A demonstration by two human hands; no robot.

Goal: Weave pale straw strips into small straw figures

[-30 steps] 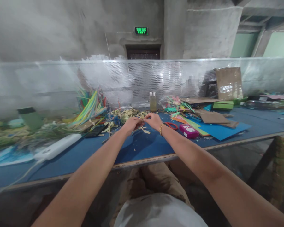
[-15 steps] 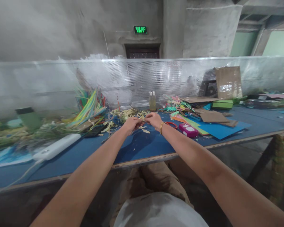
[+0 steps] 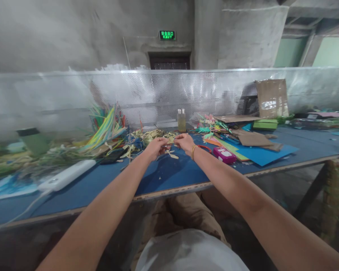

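Note:
My left hand point(image 3: 157, 148) and my right hand point(image 3: 185, 143) meet over the blue tabletop, fingers closed in a pinch. Between their fingertips is a small pale yellow strip point(image 3: 171, 140); its exact shape is partly hidden by the fingers. Just below, another pale strip point(image 3: 173, 155) shows, and I cannot tell if it is joined to the held one. Behind the hands lies a heap of crumpled pale yellow strips point(image 3: 149, 136). A gold bracelet point(image 3: 192, 152) circles my right wrist.
Left are a white power strip point(image 3: 66, 175), colourful pipe cleaners point(image 3: 107, 126) and a green bottle point(image 3: 33, 142). A clear bottle point(image 3: 182, 121) stands behind the hands. Right are a magenta box point(image 3: 224, 155), red scissors handles point(image 3: 205, 148), blue sheet point(image 3: 268, 153) and cardboard point(image 3: 252, 137). A perforated metal screen point(image 3: 164, 90) runs behind.
The hands have shifted very slightly apart, and more of the pale strip shows between the fingertips. Both remain closed at the same spot above the table.

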